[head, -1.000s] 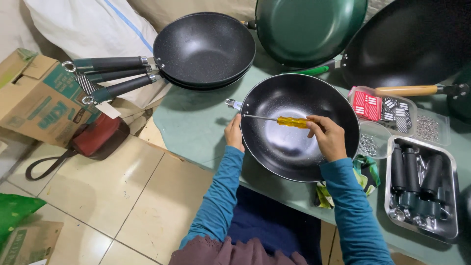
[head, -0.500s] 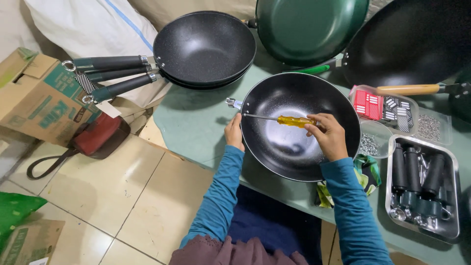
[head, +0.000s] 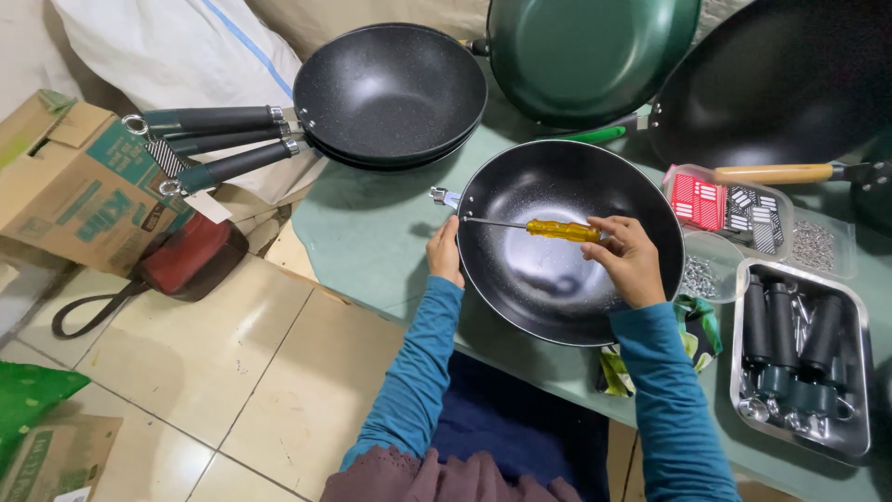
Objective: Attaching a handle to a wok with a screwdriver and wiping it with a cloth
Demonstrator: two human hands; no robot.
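Green cloth covers the table (head: 372, 232), its right end cut off. Fingers of the right hand (head: 627, 260) are clamped on a yellow-handled screwdriver (head: 562, 230), whose blade lies across the black pan (head: 567, 279) toward its left rim. The left hand (head: 446, 253) presses that rim; its fingertips are hidden (curled or flat, I cannot tell). Behind, stacked dark pans (head: 390, 93); rightward, a tray of black handles (head: 804, 363).

I saw two stacked dark pans (head: 390, 93) with handles pointing left, a green pan (head: 590, 56) behind them, a cardboard box (head: 70, 181) on the tiled floor, and a metal tray (head: 859, 372) holding black handles at right.
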